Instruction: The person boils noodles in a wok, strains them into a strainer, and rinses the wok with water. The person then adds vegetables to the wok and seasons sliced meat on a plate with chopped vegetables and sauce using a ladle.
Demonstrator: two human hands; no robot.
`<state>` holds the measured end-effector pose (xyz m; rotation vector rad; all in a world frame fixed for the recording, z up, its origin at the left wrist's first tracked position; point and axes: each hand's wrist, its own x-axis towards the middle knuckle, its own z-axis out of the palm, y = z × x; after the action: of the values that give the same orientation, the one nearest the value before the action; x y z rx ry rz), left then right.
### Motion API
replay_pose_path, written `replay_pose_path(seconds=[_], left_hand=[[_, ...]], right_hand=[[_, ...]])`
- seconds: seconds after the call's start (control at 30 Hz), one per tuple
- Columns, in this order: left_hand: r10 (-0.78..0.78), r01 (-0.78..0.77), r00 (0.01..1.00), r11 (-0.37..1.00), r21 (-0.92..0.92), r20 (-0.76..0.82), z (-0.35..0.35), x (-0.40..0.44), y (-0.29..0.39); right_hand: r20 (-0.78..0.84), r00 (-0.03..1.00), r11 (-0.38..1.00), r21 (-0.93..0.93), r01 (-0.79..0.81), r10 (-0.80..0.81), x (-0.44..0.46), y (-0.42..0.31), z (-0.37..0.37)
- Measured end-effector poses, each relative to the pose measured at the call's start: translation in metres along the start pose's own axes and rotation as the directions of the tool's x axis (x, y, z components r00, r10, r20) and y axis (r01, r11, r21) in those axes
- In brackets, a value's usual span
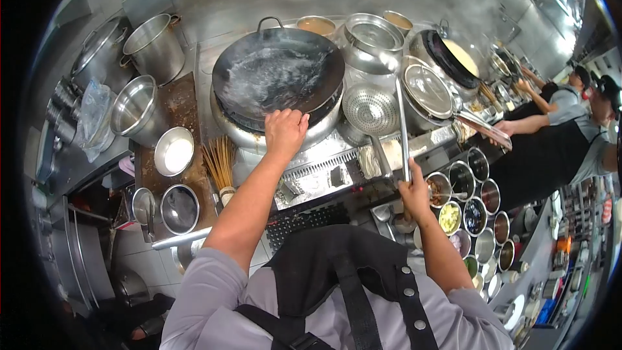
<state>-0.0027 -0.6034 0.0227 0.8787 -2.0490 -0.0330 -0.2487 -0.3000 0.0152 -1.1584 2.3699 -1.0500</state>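
Observation:
A big black wok (278, 68) with steaming liquid sits on the round burner in front of me. My left hand (286, 131) is closed at the wok's near rim, its fingers wrapped over the edge. To the right, my right hand (414, 188) is closed around the long metal handle of a ladle (403, 126), which points up toward a steel pot (374, 34) behind. Between my hands a perforated strainer (370, 110) lies on the stove, its handle toward me.
Bamboo brush (220, 162) and white bowl (174, 151) stand left of the burner, near tall steel pots (154, 48). Ingredient tins (461, 178) fill the right side. Beyond a mesh strainer (429, 87), two co-workers stand at the far right, one person's hand (501, 133) holding a handle.

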Motion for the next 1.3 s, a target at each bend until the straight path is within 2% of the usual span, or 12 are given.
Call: replay_pose_path(seconds=[0.2,0.33,0.37,0.4,0.43,0.57,0.73,0.87,0.93,1.0,1.13,1.3], left_hand=[[0.025,-0.026,0.999,0.999,0.044,0.022,0.002,0.002,0.001],[-0.149,0.169,0.965,0.983,-0.076,0.217,-0.020,0.007,0.024],[0.061,-0.057,0.998,0.991,-0.122,0.026,0.011,-0.004,-0.004],[-0.136,0.163,0.945,0.984,-0.068,0.299,-0.013,-0.001,0.020],[0.033,-0.025,0.971,0.999,-0.037,0.237,0.004,-0.005,-0.001],[0.096,-0.109,0.982,0.991,0.075,0.161,0.020,-0.013,-0.007],[0.172,-0.156,0.985,0.940,0.303,-0.024,0.028,-0.045,0.006],[0.152,-0.087,0.968,0.951,-0.297,0.201,0.041,-0.147,0.149],[0.315,0.177,0.784,0.713,-0.679,0.535,0.017,-0.215,0.272],[0.568,0.311,0.561,0.529,-0.789,0.602,0.007,-0.277,0.358],[0.902,0.301,0.166,0.338,-0.892,0.398,-0.032,-0.337,0.469],[0.928,0.387,-0.075,0.364,-0.847,0.365,-0.068,-0.350,0.529]], right_hand=[[0.057,0.998,0.912,-0.411,0.009,0.016,-0.059,0.076,0.036],[0.077,0.980,0.968,-0.190,-0.165,0.182,-0.107,0.066,0.007],[0.004,0.988,0.971,-0.181,-0.153,0.157,-0.130,0.070,-0.003],[-0.085,0.988,0.981,-0.130,-0.142,0.131,-0.161,0.074,-0.017],[-0.168,0.974,0.975,-0.131,-0.178,0.155,-0.190,0.095,-0.019],[-0.321,0.857,0.914,0.119,-0.387,0.404,-0.334,0.150,-0.060],[-0.701,0.154,0.712,0.647,-0.272,0.696,-0.548,0.167,-0.136],[-0.734,-0.517,0.797,0.585,-0.150,0.441,-0.730,0.191,-0.210],[-0.557,-0.736,0.742,0.661,-0.114,0.384,-0.793,0.193,-0.252],[-0.572,-0.658,0.638,0.749,-0.176,0.490,-0.831,0.192,-0.279],[-0.549,-0.596,0.618,0.778,-0.109,0.586,-0.865,0.212,-0.301],[-0.548,-0.567,0.623,0.778,-0.076,0.615,-0.862,0.189,-0.307]])
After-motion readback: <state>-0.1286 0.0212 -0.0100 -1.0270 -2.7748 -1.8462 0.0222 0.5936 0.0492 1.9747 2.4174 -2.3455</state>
